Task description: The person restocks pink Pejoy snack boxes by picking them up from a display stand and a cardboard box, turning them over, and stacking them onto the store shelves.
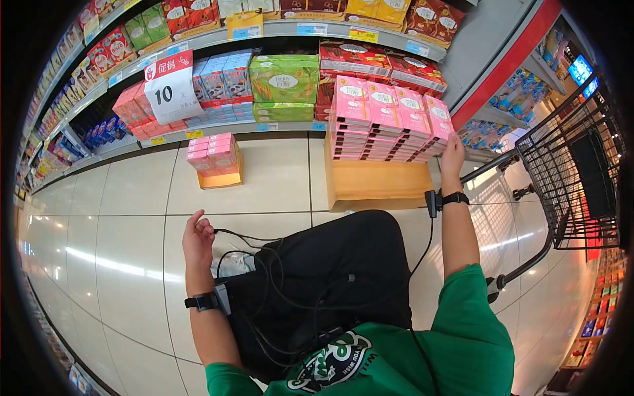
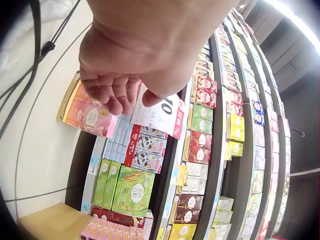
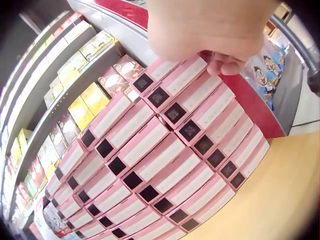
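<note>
At the right end of a stack of flat pink biscuit boxes (image 1: 383, 122), my right hand (image 1: 453, 156) is against the outermost column. In the right wrist view, bent fingertips (image 3: 225, 65) show beside the upper boxes (image 3: 175, 85); the thumb and any grip are hidden, so I cannot tell whether it holds a box. The stack sits in several columns on a wooden-coloured platform (image 1: 376, 181). My left hand (image 1: 198, 239) hovers over the floor on the left, holding nothing, its fingers (image 2: 107, 92) loosely bent. Beyond it, small pink cartons (image 1: 212, 153) stand in an open cardboard tray (image 1: 221, 179).
Store shelves (image 1: 284, 30) behind carry green packs (image 1: 284, 80), red packs (image 1: 353, 58) and blue packs (image 1: 224, 76). A promotion sign (image 1: 170, 87) marked 10 hangs at the lower shelf. On the right is a black shopping cart (image 1: 568, 165). Cables (image 1: 271, 264) cross my lap.
</note>
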A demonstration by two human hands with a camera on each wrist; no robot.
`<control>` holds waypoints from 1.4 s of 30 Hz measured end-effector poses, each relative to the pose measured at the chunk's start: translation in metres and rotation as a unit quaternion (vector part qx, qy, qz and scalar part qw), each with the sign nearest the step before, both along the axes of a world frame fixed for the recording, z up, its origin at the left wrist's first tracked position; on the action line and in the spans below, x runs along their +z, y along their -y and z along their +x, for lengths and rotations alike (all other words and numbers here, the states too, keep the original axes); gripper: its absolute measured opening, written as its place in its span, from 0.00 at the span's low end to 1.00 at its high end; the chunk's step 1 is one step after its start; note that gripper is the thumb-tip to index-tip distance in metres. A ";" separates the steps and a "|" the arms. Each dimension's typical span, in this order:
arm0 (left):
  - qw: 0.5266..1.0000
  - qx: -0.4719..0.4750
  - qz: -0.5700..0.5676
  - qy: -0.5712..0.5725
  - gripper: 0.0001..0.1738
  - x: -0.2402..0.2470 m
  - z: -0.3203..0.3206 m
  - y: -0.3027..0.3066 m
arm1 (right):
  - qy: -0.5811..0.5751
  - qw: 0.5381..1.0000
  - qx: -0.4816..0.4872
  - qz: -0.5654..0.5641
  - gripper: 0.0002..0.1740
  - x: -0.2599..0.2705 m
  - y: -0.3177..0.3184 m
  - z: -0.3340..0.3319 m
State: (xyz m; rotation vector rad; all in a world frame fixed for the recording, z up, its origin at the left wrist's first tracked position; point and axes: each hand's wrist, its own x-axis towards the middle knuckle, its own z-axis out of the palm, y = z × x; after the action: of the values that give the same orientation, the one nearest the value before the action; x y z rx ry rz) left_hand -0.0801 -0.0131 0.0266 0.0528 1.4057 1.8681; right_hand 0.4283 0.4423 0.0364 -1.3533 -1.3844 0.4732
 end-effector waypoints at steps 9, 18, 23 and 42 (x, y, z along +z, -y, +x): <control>1.000 0.002 -0.015 -0.014 0.17 0.003 0.003 -0.003 | 0.028 0.997 0.044 0.064 0.28 0.006 -0.003 -0.002; 0.999 -0.007 0.026 0.018 0.16 0.001 0.003 -0.002 | -0.026 0.959 0.227 0.166 0.15 0.073 0.157 -0.153; 1.000 0.000 -0.001 -0.010 0.14 0.010 0.011 -0.004 | 0.139 0.826 0.544 0.043 0.18 0.061 0.213 -0.329; 0.998 -0.057 0.018 -0.010 0.13 0.006 0.009 -0.018 | 0.483 0.736 0.397 0.258 0.25 -0.065 0.219 -0.497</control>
State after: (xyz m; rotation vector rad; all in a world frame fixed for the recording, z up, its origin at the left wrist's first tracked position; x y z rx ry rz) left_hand -0.0707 0.0048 0.0324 0.1671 1.3554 1.8031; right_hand -0.0684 0.2231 -0.0288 -0.4069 -2.7318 -0.1774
